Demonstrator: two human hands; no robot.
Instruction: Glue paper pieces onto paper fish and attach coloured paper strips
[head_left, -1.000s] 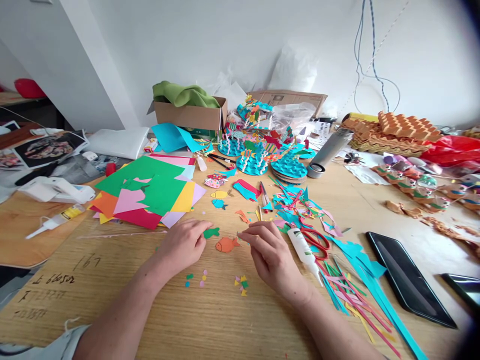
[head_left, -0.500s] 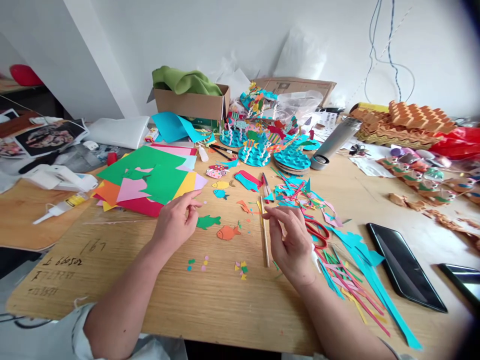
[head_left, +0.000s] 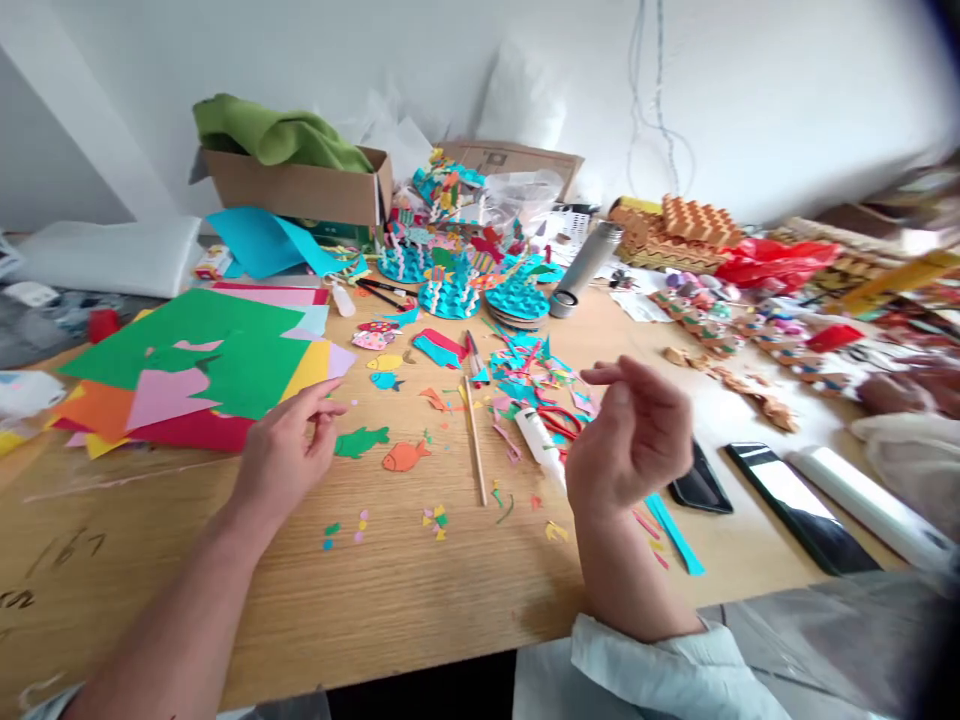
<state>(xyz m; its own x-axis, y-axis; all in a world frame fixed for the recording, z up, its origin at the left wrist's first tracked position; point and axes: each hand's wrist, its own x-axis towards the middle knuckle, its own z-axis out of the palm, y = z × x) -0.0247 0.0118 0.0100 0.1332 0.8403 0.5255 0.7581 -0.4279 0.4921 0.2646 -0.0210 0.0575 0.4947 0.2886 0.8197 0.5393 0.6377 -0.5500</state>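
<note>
My left hand hovers at the left beside a green paper fish, its fingers loosely bent, thumb and index apart, nothing between them. An orange paper fish lies just right of the green one. Farther back are a yellow paper fish and a blue paper fish. My right hand is raised over the table's right side, half curled and holding nothing visible. Near it lie a white glue bottle and red-handled scissors, partly hidden. A thin wooden stick rests between the hands.
Stacked coloured paper covers the left. Blue decorated discs and a steel flask stand behind paper scraps. Small paper dots lie in front. Phones are at right, where another person's hand shows, blurred.
The view has swung to the right. My right hand has moved right and up, away from the stick, uncovering the glue bottle. My left hand stays by the green fish.
</note>
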